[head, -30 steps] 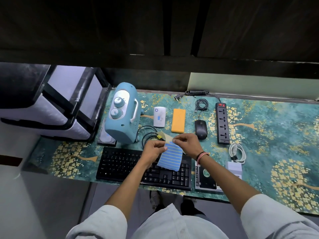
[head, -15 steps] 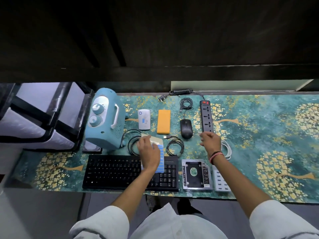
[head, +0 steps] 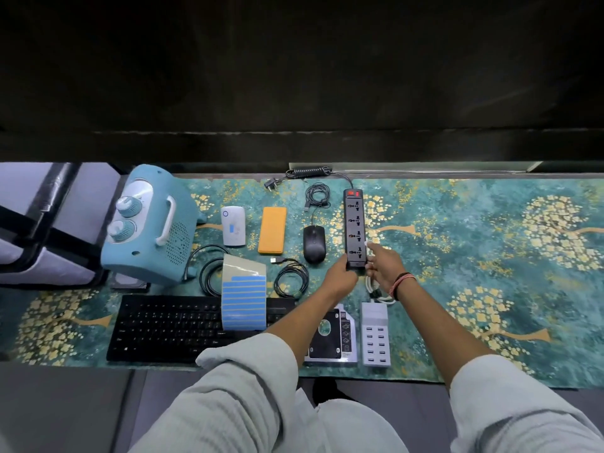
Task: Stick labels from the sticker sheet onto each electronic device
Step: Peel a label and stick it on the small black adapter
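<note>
step: labelling long black power strip [head: 355,232], frame centre | left hand [head: 341,277] grips its near end | right hand [head: 383,264] pinches small pale label [head: 370,246] at its right edge | blue-striped sticker sheet [head: 244,294] lies on black keyboard [head: 170,326], lower left | next: probably press label flat

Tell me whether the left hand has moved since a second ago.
Yes. The left hand left the sticker sheet over the keyboard and went right, to the power strip's near end.

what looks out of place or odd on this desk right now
The sticker sheet lies half on the keyboard, covering some keys, its bare top curling up. The left hand grips the power strip; nothing looks spilled or damaged.
</note>
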A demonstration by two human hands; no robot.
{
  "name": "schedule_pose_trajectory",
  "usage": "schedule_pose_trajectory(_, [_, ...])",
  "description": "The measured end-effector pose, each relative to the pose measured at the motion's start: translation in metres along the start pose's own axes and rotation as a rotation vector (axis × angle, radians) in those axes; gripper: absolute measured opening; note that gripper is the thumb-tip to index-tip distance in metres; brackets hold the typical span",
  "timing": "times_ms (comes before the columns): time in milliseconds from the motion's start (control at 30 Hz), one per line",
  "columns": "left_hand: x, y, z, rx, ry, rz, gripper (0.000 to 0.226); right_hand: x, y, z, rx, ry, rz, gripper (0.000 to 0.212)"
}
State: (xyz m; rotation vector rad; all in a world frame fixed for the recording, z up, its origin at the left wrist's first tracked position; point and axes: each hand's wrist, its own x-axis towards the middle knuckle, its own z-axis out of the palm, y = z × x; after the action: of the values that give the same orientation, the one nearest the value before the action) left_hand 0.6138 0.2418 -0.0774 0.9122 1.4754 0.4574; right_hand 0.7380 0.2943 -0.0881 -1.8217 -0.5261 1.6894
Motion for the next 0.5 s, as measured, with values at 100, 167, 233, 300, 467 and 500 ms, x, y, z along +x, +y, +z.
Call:
schedule_pose_trajectory(100, [0.007, 0.001, 0.002, -0.109, 0.018, -0.037, 0.057, 0.002, -0.01, -0.003, 0.043, -0.025, 0.063, 0.045])
schedule_pose_trajectory(167, [0.001, 0.01, -0.002, -0.239, 0.03, -0.062, 0.051, 0.005, -0.015, -0.006, 0.028, -0.023, 0.063, 0.053])
schedule_pose_trajectory(233, [0.001, 0.015, -0.004, -0.363, 0.05, -0.064, 0.042, 0.009, -0.02, -0.009, -0.003, -0.005, 0.022, 0.064])
schedule_pose_trajectory(300, [0.004, 0.019, -0.005, -0.47, 0.101, -0.073, 0.061, 0.014, -0.025, -0.011, -0.02, -0.01, -0.027, 0.068])
schedule_pose_trajectory(467, [0.009, 0.025, -0.008, -0.641, 0.166, -0.056, 0.059, 0.009, -0.046, -0.007, -0.057, -0.103, -0.161, 0.049])
schedule_pose_trajectory(500, [0.012, 0.024, -0.01, -0.676, 0.157, -0.057, 0.054, 0.007, -0.048, -0.007, -0.079, -0.109, -0.202, 0.045])
